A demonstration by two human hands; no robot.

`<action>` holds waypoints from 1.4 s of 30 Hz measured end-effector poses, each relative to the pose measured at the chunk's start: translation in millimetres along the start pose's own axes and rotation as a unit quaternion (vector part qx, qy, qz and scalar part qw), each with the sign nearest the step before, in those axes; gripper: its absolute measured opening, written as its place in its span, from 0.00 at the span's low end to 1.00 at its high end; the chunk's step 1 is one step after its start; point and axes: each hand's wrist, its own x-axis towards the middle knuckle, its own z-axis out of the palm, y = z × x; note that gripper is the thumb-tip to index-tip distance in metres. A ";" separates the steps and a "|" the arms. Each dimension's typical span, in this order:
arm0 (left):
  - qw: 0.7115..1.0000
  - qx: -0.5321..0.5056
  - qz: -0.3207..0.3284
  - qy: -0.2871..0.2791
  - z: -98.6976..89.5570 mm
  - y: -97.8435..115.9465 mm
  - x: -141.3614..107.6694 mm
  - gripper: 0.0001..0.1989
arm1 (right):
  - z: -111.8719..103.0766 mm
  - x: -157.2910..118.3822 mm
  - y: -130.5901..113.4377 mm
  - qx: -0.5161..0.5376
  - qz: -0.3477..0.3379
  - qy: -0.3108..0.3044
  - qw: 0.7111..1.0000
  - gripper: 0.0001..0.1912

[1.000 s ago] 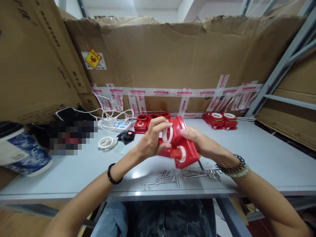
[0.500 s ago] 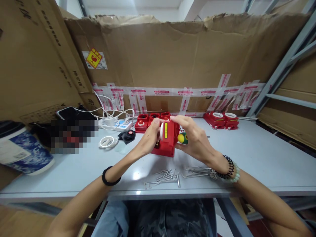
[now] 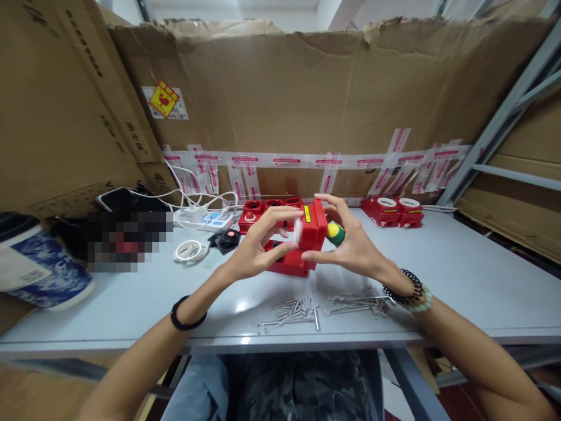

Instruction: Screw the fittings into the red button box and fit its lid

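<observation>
Both hands hold up a red housing (image 3: pixel 314 225) with a yellow label and a white ring (image 3: pixel 298 230) on its left side. My left hand (image 3: pixel 258 242) grips it at the white ring between thumb and fingers. From the right, my right hand (image 3: pixel 355 242) pinches the housing's edges, and a yellow and green screwdriver handle (image 3: pixel 335 233) shows inside that grasp. The screwdriver's tip is hidden. Below the housing, another red box (image 3: pixel 287 267) lies on the table, partly covered by my left hand.
Screws (image 3: pixel 298 307) and metal rods (image 3: pixel 355 305) lie near the table's front edge. Behind are red boxes (image 3: pixel 252 219) and a power strip (image 3: pixel 210 220). Two red units (image 3: pixel 388 211) stand back right; a white cable coil (image 3: pixel 191 251) and patterned cup (image 3: pixel 48 269) are left.
The red housing has moved slightly up and right and turned. My left hand's fingers now reach over the white ring, and my right hand has spread wider around the housing.
</observation>
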 end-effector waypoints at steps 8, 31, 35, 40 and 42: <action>0.969 -0.110 -0.213 0.057 11.2 -3.1 1.0 0.18 | 7.8 -3.6 6.6 -0.173 -0.165 -0.003 0.971 0.41; 0.972 -0.114 -0.191 0.072 13.3 -3.2 0.4 0.16 | 5.7 -1.7 10.9 -0.107 -0.128 0.001 0.986 0.46; 0.912 -0.251 -0.317 0.071 17.3 -4.6 3.1 0.19 | 7.8 -3.9 11.1 -0.210 -0.197 -0.010 0.958 0.40; 0.869 -0.273 -0.412 -0.007 14.8 -8.5 1.6 0.26 | 8.7 -6.2 8.1 -0.328 -0.248 -0.045 0.911 0.33; 0.875 -0.233 -0.423 -0.029 14.0 -9.9 -0.6 0.29 | 9.2 -6.8 7.6 -0.338 -0.249 -0.050 0.906 0.32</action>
